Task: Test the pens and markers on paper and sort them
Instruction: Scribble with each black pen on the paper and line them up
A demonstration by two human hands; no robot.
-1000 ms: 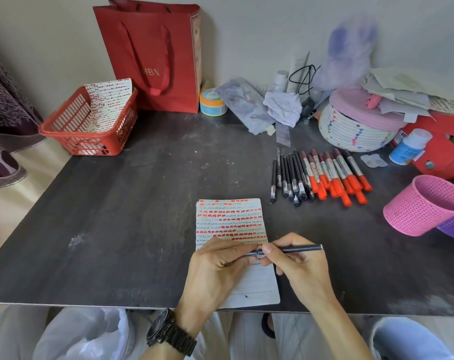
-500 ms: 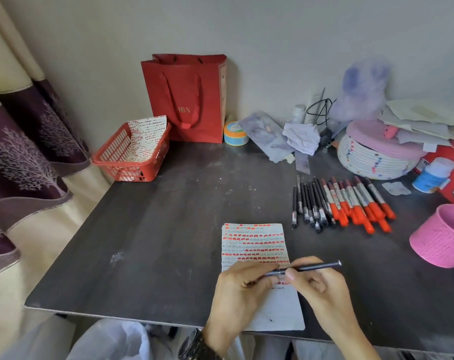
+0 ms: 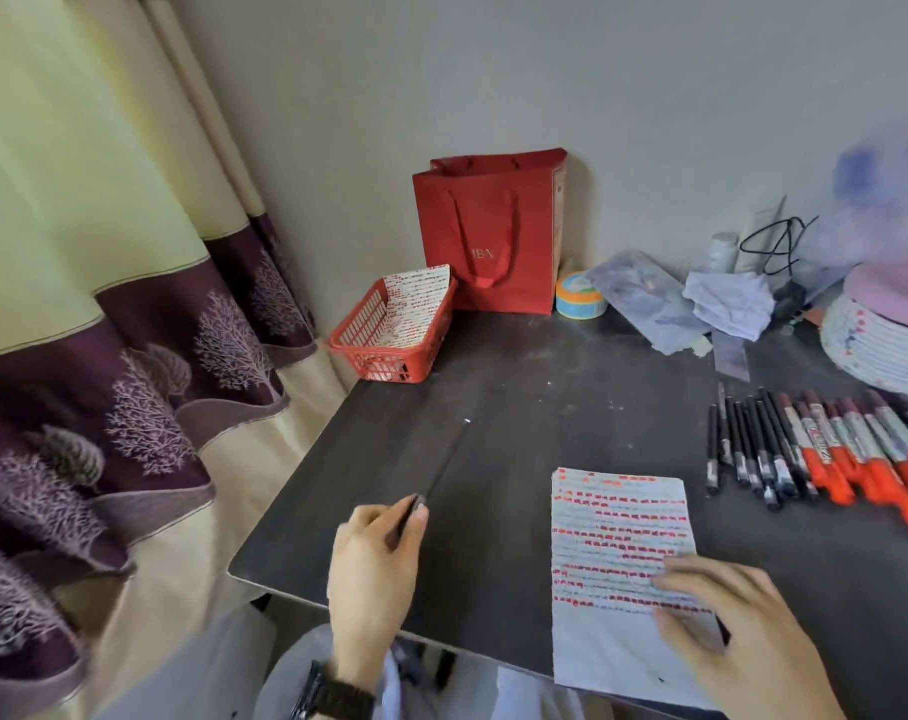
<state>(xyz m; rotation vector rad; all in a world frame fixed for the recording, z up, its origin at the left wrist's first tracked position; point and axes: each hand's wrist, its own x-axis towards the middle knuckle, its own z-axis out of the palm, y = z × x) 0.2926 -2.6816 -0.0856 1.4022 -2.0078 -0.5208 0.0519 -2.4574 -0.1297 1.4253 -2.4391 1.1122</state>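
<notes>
- Far left: patterned curtain (image 3: 103, 356) hangs beside the dark worktop (image 3: 519, 387).
- Lower centre: left grip (image 3: 373, 563) pinches a black pen (image 3: 439, 471), angled toward the red basket (image 3: 389, 356), likely for sorting.
- Lower right: right grip (image 3: 743, 631), released and flat, steadies the marked paper (image 3: 618, 537).
- Right edge: pens and markers (image 3: 810, 449) lie in a row.

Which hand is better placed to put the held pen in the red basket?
Left, likely. The left hand pinches the black pen and is nearer the red basket; the right hand rests on the paper, farther off.
</notes>
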